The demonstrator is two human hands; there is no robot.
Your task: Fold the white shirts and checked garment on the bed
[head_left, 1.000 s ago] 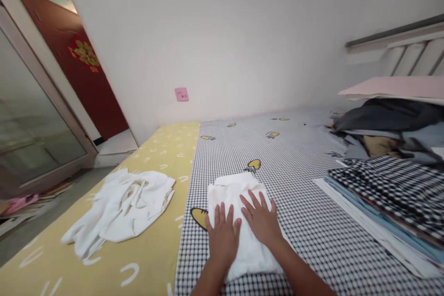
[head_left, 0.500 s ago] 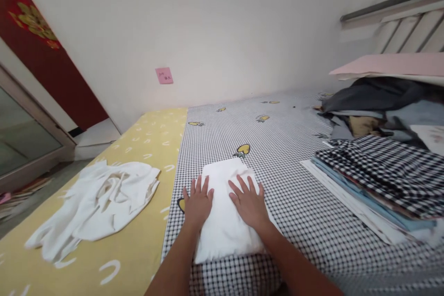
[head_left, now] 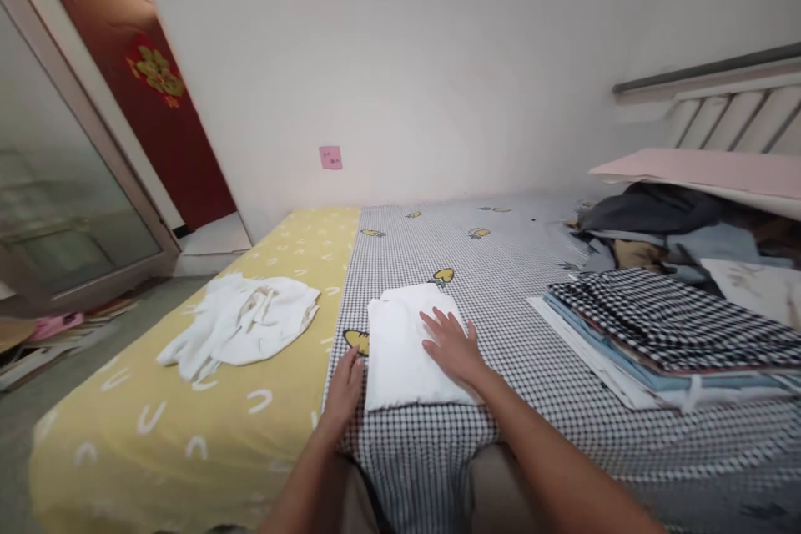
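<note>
A white garment (head_left: 404, 350), folded into a flat rectangle, lies on the checked sheet in front of me. My right hand (head_left: 455, 348) rests on its right side, fingers spread and palm down. Just off the garment's left edge is my left hand (head_left: 346, 388), turned on its side with fingers stretched out; nothing is in it. Whether it touches the fabric edge I cannot tell. Further left, a crumpled white garment (head_left: 250, 321) lies loose on the yellow sheet.
At the right is a stack of folded clothes (head_left: 676, 325) with a black-and-white checked piece on top. Behind it sit dark clothes (head_left: 651, 209) under a pink board (head_left: 701, 169). A white wall (head_left: 438, 58) stands behind the bed; a glass door (head_left: 68, 175) is at left.
My left hand has come off the folded white garment to its left side. My right hand stays on the garment. The view has shifted, showing more of the left side and my legs.
</note>
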